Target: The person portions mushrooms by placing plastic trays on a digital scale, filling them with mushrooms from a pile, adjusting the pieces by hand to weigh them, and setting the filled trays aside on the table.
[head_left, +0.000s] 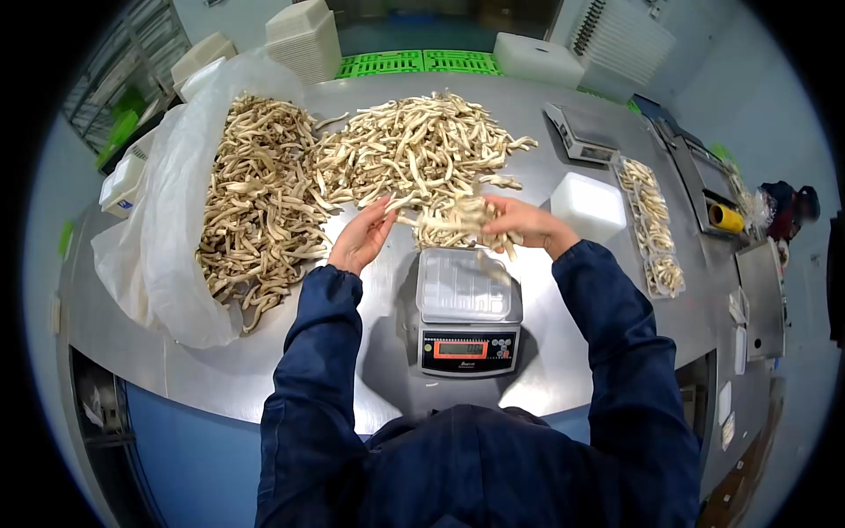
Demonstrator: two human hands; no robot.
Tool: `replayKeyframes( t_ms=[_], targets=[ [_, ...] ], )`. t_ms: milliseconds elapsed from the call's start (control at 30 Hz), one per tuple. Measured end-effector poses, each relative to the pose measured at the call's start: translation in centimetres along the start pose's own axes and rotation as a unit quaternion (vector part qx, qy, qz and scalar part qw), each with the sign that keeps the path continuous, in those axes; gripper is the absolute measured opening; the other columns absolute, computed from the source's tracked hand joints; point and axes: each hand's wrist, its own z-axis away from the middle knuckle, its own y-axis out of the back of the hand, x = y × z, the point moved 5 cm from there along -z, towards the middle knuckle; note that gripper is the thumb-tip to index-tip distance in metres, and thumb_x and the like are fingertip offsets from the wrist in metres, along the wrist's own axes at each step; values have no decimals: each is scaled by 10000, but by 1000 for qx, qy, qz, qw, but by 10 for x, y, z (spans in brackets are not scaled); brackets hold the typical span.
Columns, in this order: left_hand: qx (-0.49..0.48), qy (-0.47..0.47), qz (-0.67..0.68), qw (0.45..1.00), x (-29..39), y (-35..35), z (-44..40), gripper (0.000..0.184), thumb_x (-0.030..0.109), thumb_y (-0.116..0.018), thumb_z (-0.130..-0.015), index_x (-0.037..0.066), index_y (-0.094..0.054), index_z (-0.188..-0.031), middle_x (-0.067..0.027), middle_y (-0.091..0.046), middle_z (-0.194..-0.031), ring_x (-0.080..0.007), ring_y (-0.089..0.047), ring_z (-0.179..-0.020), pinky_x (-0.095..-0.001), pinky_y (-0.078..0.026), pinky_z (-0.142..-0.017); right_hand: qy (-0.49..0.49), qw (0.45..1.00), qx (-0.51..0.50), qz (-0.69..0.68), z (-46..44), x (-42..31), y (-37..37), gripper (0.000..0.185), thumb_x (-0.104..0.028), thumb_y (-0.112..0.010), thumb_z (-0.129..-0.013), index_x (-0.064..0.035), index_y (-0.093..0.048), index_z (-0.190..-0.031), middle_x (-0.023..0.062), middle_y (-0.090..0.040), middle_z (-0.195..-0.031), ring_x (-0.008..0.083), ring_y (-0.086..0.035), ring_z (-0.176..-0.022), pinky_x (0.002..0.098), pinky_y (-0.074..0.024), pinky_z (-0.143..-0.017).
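Over the near edge of a heap of long pale mushrooms (431,141), my right hand (532,226) is closed on a bunch of mushrooms (466,217), partly smeared by motion. My left hand (361,238) pinches a mushroom (400,203) at the heap's front left side. Just below both hands, a clear plastic tray (464,286) rests on a digital scale (468,352) with a lit red display; its digits are hard to read. A mushroom end, blurred, shows above the tray's upper right corner.
On the left, a large plastic bag (167,238) lies open beside browner mushrooms (264,194). A stack of clear trays (588,207) stands to the right, near filled trays (650,224) and a second scale (585,132). White containers (304,40) and green crates (380,63) line the back. Another person (788,207) is far right.
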Motion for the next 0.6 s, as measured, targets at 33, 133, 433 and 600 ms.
replayKeyframes(
  t_ms=[33,133,433,600],
  targets=[
    [-4,11,13,1000,-3,2,5,349,-6,-522,-920,-68,-470,-1259,-155,-537,-1210,-222,-581,-1054,-257,-525,-934,-20,999,-19,28,6,8,-10,603,-7,-641,-799,-46,-380,-1342,93,-605,-997,126,-611,-748,244,-505,-533],
    [-13,13,14,1000,-6,4,18,331,3,-518,-926,-82,-474,-1244,-162,-544,-1199,-260,-583,-1082,-246,-538,-914,-47,988,-41,144,19,22,-36,577,-39,-665,-750,-42,-449,-1284,75,-590,-953,121,-583,-739,249,-490,-593],
    [-57,22,-59,996,-17,-20,44,326,24,-488,-944,-68,-449,-1255,-163,-541,-1189,-202,-600,-1034,-224,-538,-901,69,898,-15,434,23,23,-50,630,-182,-684,-765,-63,-462,-1342,146,-549,-1276,249,-529,-1160,341,-415,-975],
    [-104,52,-116,986,-36,-56,58,381,33,-487,-947,-63,-407,-1307,-173,-510,-1264,-192,-588,-1076,-211,-521,-921,101,931,111,332,46,22,-16,439,-182,-584,-862,-16,-527,-1264,161,-605,-1170,241,-583,-1077,328,-462,-914]
  ],
)
